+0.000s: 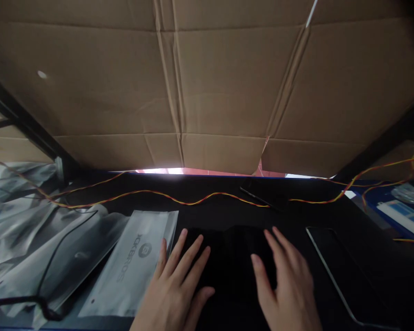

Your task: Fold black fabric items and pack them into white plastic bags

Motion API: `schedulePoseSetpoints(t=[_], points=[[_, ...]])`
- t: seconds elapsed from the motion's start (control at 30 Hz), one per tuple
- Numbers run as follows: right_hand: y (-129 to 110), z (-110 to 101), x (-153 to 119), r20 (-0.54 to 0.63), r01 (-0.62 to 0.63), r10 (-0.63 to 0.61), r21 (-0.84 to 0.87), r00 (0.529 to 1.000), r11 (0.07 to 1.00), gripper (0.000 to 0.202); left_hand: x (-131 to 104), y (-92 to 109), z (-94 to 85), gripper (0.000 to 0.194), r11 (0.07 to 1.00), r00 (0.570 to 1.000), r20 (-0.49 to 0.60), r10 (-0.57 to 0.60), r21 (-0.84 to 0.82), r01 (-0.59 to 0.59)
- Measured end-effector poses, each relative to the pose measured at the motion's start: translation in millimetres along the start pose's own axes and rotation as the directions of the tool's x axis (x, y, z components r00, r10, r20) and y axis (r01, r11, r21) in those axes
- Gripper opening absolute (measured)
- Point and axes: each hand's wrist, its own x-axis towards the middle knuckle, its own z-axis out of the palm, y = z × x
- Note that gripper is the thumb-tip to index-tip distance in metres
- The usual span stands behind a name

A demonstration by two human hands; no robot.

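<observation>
Between my hands lies a black, cloth-like item (232, 262), hard to tell from the dark surface (207, 184). My left hand (179, 285) lies palm down at its left side, fingers spread, partly over the edge of a frosted plastic bag (134, 262) with printed lettering. At the item's right side rests my right hand (286, 280), its thumb apart from the fingers. Neither hand is closed round anything. To the right of my right hand lies a dark flat device with a pale rim (348, 276).
A cardboard wall (224, 82) rises behind the surface. A twisted red and yellow wire (193, 202) crosses the back, passing a dark phone-like object (262, 195). More frosted bags (65, 243) and a black cable (17, 301) lie left. A blue tray (376, 197) holds items at right.
</observation>
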Motion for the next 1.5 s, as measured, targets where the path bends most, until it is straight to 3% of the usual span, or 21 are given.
schedulePoseSetpoints(t=[0.13,0.23,0.33,0.4,0.5,0.6,0.67,0.77,0.83,0.93,1.03,1.13,1.23,1.37,1.5], points=[[19.3,-7.0,-2.7,0.003,-0.084,0.085,-0.109,0.996,0.991,0.057,-4.5,-16.5,-14.4,0.059,1.0,0.999,0.039,-0.002,-0.02,0.003],[24.5,-8.2,-2.9,0.062,-0.148,0.145,0.047,0.987,0.988,0.045,-22.1,-40.8,-8.6,0.063,0.996,0.996,0.035,-0.087,0.02,0.087],[27.2,-20.1,4.8,0.18,-0.313,0.28,0.198,0.943,0.929,0.033,-48.4,-73.1,4.3,0.065,0.977,0.977,0.042,-0.208,0.054,0.206],[29.7,-33.4,13.9,0.143,-0.36,0.338,0.186,0.93,0.914,0.036,-62.1,-92.1,8.5,0.058,0.968,0.965,0.074,-0.25,0.057,0.246],[25.9,-48.0,27.4,-0.03,-0.261,0.263,0.074,0.964,0.963,0.04,-62.9,-100.1,2.9,0.051,0.952,0.954,0.039,-0.299,0.077,0.295],[4.9,-44.5,32.0,-0.098,-0.055,0.056,0.01,0.994,0.998,0.034,-37.8,-73.0,-9.4,0.051,0.963,0.963,-0.01,-0.268,0.036,0.269],[-12.3,-36.4,28.7,-0.031,0.119,-0.117,0.075,0.993,0.99,0.03,-14.3,-41.6,-15.1,0.053,0.982,0.982,-0.036,-0.183,-0.043,0.182],[-24.7,-30.8,20.4,0.122,0.292,-0.332,0.263,0.935,0.92,0.025,17.1,4.9,-14.6,0.054,0.987,0.999,-0.04,-0.02,-0.161,0.014],[-19.4,-32.7,16.0,0.163,0.284,-0.347,0.315,0.924,0.905,0.031,32.5,27.7,-7.8,0.055,0.975,0.999,-0.041,0.02,-0.22,-0.029],[-1.0,-30.0,9.5,0.178,0.255,-0.302,0.245,0.937,0.935,0.047,47.9,48.3,10.6,0.062,0.965,1.0,0.024,-0.014,-0.26,0.02],[13.1,-11.9,-1.8,0.222,0.303,-0.33,0.147,0.918,0.942,0.073,53.9,56.9,33.2,0.067,0.973,0.996,0.067,-0.051,-0.22,0.065],[17.7,4.8,-13.8,0.268,0.298,-0.32,0.118,0.909,0.947,0.08,51.8,55.3,44.8,0.071,0.979,0.997,0.079,-0.025,-0.2,0.041],[18.2,2.8,-16.8,0.311,0.265,-0.304,0.161,0.901,0.951,0.078,48.9,47.9,38.4,0.071,0.978,0.996,0.083,0.036,-0.206,-0.018],[18.3,-11.1,-8.3,0.263,0.163,-0.214,0.204,0.941,0.965,0.071,50.8,46.3,27.5,0.069,0.975,0.997,0.065,0.039,-0.222,-0.024],[15.4,-2.7,-4.4,0.261,0.18,-0.233,0.209,0.937,0.961,0.073,54.5,57.6,35.9,0.071,0.978,0.995,0.091,0.032,-0.21,-0.013]])
